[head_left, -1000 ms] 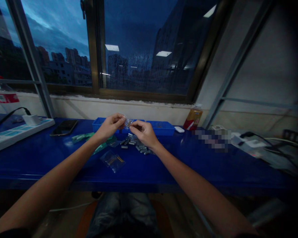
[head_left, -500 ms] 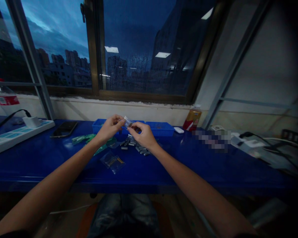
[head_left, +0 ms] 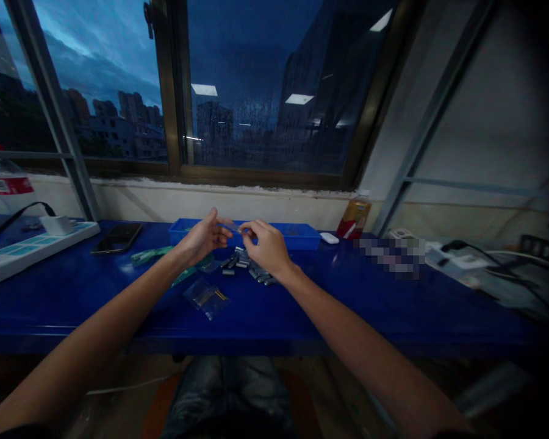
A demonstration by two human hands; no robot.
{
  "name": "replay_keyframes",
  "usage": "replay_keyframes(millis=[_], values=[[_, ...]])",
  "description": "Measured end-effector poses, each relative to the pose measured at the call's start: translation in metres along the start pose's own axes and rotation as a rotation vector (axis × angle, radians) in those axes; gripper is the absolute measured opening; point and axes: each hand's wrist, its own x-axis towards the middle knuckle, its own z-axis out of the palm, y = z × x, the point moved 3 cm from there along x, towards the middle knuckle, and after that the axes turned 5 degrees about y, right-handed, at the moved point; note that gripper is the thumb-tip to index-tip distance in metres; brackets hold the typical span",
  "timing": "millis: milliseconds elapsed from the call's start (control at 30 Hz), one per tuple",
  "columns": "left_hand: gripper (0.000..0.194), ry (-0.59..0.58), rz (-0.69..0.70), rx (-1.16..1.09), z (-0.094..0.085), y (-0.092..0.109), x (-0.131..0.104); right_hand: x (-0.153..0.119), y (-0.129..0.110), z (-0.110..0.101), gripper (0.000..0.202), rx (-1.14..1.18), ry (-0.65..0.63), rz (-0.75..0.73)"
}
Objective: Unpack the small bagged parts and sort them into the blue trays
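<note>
My right hand is closed in a pinch at the front of the blue bins. Between its fingertips is the edge of a small clear plastic bag, blurred and mostly covered. To its left, my left hand has its fingers apart and grips nothing. Short silvery metal cylinders lie in a loose pile on the blue table below the hands. Nearer to me are flat clear zip bags, one with thin gold-coloured pieces in it. Green plastic-wrapped pieces lie beside my left wrist.
Blue bins stand along the back of the blue table. A phone and a white power strip are at left. A white mouse-shaped object, a drink bottle and cables are at right.
My left hand has let go of the small clear bag that both hands held, and its fingers have spread. My right hand stays pinched in nearly the same place.
</note>
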Motion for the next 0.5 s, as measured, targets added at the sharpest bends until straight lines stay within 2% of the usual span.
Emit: replay_keyframes(millis=[133,300,367,500], values=[[0.033,0.000,0.081,0.070,-0.001,0.001,0.000,0.001,0.001,0.002,0.018,0.096,0.020,0.052],[0.037,0.103,0.304,0.240,-0.004,0.005,0.001,0.001,0.015,0.016,0.020,0.527,0.016,0.426],[0.037,0.110,0.372,0.308,-0.003,0.007,0.002,0.000,0.019,0.019,0.023,0.674,-0.007,0.556],[0.031,0.075,0.458,0.448,-0.003,0.004,0.004,-0.001,0.020,0.020,0.023,0.766,-0.033,0.664]])
